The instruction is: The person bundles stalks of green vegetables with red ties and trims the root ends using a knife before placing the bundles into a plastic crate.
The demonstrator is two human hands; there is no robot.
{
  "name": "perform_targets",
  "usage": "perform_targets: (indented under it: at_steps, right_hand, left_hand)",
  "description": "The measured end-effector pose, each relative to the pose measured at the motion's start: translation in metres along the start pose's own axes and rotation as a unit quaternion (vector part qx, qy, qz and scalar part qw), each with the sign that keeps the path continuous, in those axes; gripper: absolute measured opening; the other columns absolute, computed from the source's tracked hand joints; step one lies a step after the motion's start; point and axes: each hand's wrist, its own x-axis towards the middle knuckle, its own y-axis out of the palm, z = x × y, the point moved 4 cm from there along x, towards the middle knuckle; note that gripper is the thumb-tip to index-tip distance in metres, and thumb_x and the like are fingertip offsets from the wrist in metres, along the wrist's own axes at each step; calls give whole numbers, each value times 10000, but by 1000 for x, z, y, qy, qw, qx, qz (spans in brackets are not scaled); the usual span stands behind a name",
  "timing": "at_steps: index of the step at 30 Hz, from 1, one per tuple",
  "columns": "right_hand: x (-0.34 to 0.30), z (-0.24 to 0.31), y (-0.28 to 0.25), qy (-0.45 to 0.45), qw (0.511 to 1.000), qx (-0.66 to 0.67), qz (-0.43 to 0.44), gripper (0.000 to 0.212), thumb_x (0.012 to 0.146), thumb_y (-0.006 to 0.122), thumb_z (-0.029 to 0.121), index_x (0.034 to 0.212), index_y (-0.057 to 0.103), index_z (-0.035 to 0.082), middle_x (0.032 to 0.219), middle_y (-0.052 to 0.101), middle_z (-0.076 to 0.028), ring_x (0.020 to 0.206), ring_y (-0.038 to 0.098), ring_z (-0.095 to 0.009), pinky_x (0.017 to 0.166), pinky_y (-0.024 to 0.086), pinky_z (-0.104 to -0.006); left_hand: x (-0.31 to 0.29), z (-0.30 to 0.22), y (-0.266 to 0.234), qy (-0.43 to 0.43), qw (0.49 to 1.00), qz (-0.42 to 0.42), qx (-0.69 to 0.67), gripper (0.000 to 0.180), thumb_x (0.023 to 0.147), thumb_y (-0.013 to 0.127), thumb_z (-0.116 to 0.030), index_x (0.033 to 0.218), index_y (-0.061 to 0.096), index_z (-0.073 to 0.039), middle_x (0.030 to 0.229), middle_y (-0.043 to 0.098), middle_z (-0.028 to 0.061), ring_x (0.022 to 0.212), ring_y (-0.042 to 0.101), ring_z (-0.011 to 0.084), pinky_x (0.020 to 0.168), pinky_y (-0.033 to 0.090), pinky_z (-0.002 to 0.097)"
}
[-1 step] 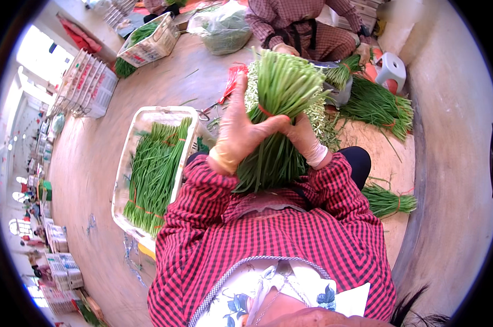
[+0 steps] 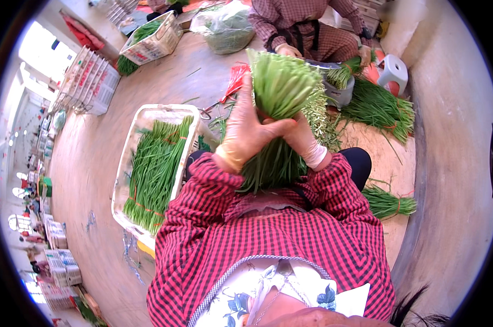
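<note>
A thick bundle of green chives (image 2: pixel 284 87) stands upright in front of my chest, its pale cut ends up and its dark leaves hanging down over my lap. My left hand (image 2: pixel 249 131) wraps its left side, thumb across the front and fingers up along the stalks. Lower on the right, my right hand (image 2: pixel 305 140) is closed round it, its fingers partly hidden. Both hands wear thin gloves. Hands mostly cover the band round the bundle. To my left a white plastic basket (image 2: pixel 121 163) holds several tied bunches of chives (image 2: pixel 156 177).
Scissors (image 2: pixel 205 114) and red ties (image 2: pixel 236 79) lie beyond the basket. Cut trimmings (image 2: pixel 317 114) lie behind the bundle. More chive bunches (image 2: pixel 380 109) lie at right, by a white stool (image 2: pixel 392 73). A co-worker (image 2: pixel 306 32) sits opposite, near a bagged heap (image 2: pixel 227 32).
The bundle has tilted and shifted slightly in my grip, its top blurred now. My left hand has moved a little to the right, and the red band is now mostly covered.
</note>
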Motion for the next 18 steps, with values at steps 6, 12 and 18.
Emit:
perform_targets:
  at_steps: [6, 12, 18]
  right_hand:
    - [-3, 39, 50, -53, 823, -566, 3, 753, 812, 772, 389, 1358, 466, -30, 1263, 575, -235, 1202, 559, -362, 1012, 432, -402]
    - [-3, 28, 39, -57, 822, -559, 87, 936, 765, 801, 489, 1404, 401, -67, 1328, 508, -255, 1279, 476, -373, 1073, 370, -438]
    - [-29, -19, 39, 236, 937, -227, 127, 1063, 782, 824, 451, 1551, 205, 55, 1448, 420, -101, 1345, 376, -225, 1137, 282, -375]
  left_hand:
    - [-6, 51, -10, -198, 912, -34, -358, 660, 826, 785, -213, 1365, 470, 2, 1238, 627, 106, 1075, 631, 200, 944, 516, 342]
    - [-33, 72, -23, -188, 766, -65, -612, 680, 908, 581, -542, 1374, 500, -53, 1246, 634, 151, 1080, 649, 264, 945, 532, 410]
    - [-37, 92, -20, -145, 741, -13, -655, 1081, 801, 470, -835, 1491, 333, -15, 1393, 499, 212, 1186, 597, 286, 1005, 510, 398]
